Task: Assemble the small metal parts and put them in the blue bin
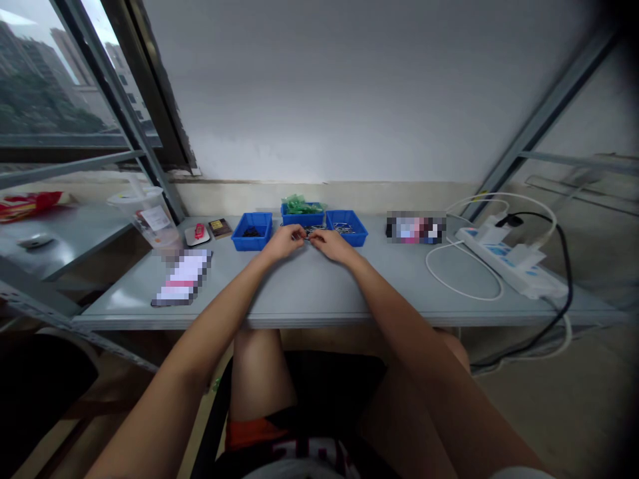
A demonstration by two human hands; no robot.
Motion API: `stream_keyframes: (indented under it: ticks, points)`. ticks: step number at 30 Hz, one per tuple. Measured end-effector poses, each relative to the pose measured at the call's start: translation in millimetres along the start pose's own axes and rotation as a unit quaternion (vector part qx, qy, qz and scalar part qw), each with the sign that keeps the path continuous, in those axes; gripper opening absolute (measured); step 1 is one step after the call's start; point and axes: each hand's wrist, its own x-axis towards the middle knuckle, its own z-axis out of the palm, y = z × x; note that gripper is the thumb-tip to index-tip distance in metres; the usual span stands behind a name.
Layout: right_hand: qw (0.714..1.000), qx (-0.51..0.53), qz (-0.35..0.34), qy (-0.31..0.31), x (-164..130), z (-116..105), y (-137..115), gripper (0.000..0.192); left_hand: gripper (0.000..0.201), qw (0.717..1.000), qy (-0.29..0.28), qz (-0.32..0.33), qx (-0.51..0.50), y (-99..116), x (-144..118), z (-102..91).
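Note:
My left hand [285,242] and my right hand [329,245] come together over the middle of the table, fingertips nearly touching. Both are closed in a pinch, and whatever lies between the fingers is too small to make out. Just behind the fingertips lie small metal pieces [314,230], partly covered by the hands. A blue bin [238,241] with small dark parts stands to the left. Beside the right hand, another blue bin [363,237] contains thin silvery metal pieces. Behind the hands, a third blue bin [302,218] is heaped with green plastic pieces [296,203].
At left are a phone [184,276], a lidded drink cup [157,223], a white dish with a red item [200,232] and a small dark box [220,228]. To the right lie a blurred-out dark object [416,228], a power strip [514,263] and looping cables [464,293].

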Motion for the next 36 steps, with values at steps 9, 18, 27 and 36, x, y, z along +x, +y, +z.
stream_keyframes:
  ticks: [9,18,27,36]
  points:
    - [1.0,0.009,-0.008,-0.014,-2,-2,-7,0.013,0.018,1.0,0.012,-0.008,-0.003,5,0,-1.8]
    - [1.0,0.007,0.001,0.021,0,-3,-1,0.012,0.021,1.0,0.018,-0.007,0.015,3,0,-4.6]
    - [1.0,0.02,-0.011,0.008,-1,-1,0,0.014,0.02,1.0,0.007,-0.005,-0.018,7,0,-5.4]
    - [0.998,0.032,0.011,0.049,2,-2,3,0.008,0.019,0.999,0.026,-0.009,-0.037,3,1,-4.2]
